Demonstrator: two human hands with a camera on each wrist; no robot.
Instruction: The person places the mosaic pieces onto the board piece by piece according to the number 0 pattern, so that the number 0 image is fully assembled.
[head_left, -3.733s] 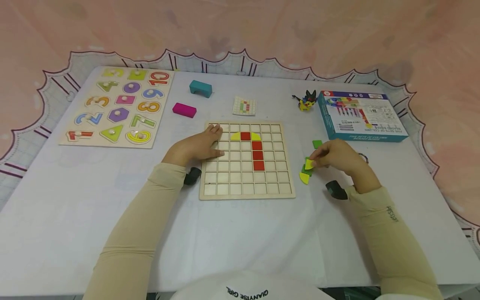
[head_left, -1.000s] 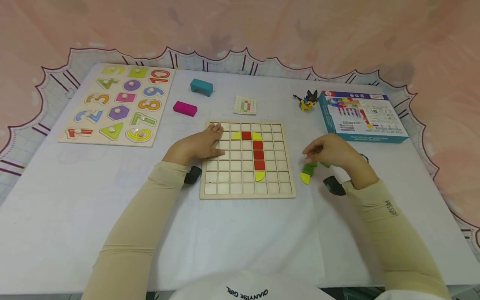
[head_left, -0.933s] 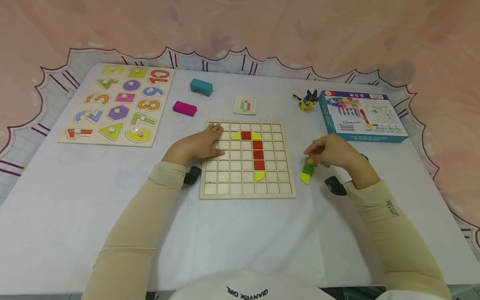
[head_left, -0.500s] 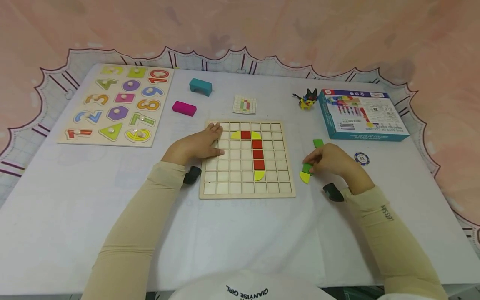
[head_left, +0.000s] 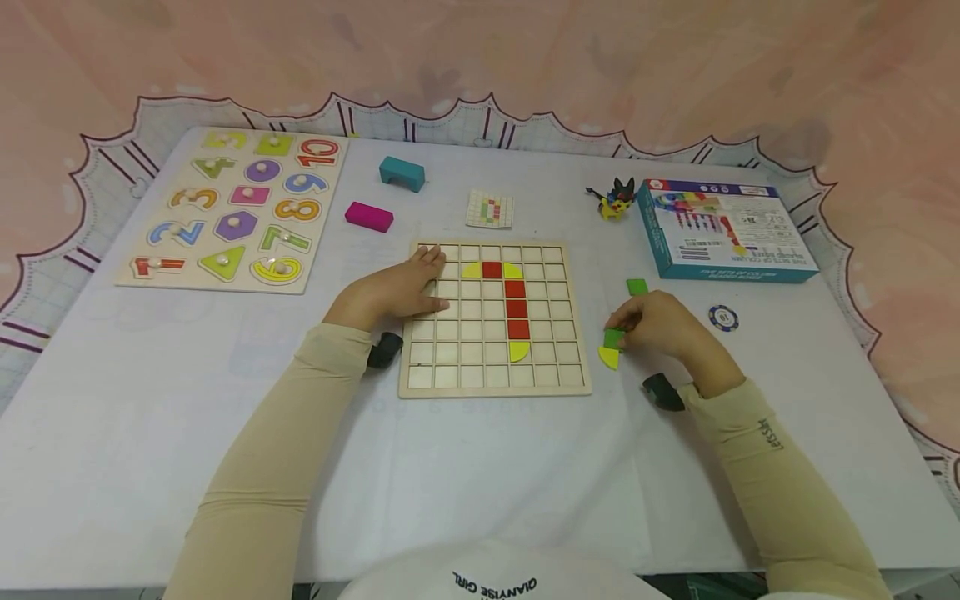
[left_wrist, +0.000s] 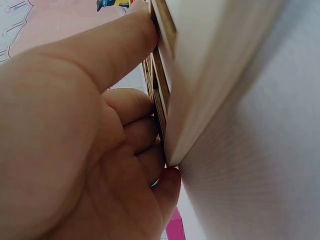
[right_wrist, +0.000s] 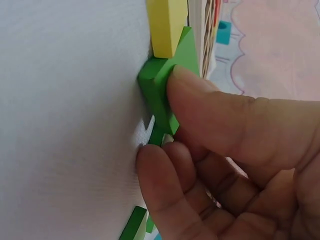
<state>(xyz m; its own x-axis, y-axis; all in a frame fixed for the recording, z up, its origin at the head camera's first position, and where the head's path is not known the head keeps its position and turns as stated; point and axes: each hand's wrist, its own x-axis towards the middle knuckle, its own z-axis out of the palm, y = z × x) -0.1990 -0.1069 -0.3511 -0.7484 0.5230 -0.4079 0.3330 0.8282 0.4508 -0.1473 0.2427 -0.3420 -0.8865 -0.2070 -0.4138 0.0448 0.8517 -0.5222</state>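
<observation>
My left hand [head_left: 397,292] rests on the left edge of a wooden grid board [head_left: 459,377], its fingers spread over the squares. On the board, red square tiles [head_left: 517,308] and yellow quarter-round tiles [head_left: 519,351] form a hooked line. Right of the board, my right hand [head_left: 663,325] pinches a green square tile [head_left: 613,338] between thumb and fingers. In the right wrist view, the thumb lies on this green tile [right_wrist: 187,50], with a yellow tile [right_wrist: 167,27] against its far edge. Another green tile [head_left: 637,287] lies just beyond the hand.
A small pattern card [head_left: 490,210] lies behind the board. Teal [head_left: 402,173] and magenta blocks [head_left: 369,217] and a number puzzle [head_left: 247,208] are at the left. A toy figure [head_left: 615,200], a blue box [head_left: 727,229] and a poker chip [head_left: 723,317] are at the right.
A yellow quarter-round tile has gone from the pile to the board, below the red column. My right hand has come back and lowered onto the green tile; the left stays put.
</observation>
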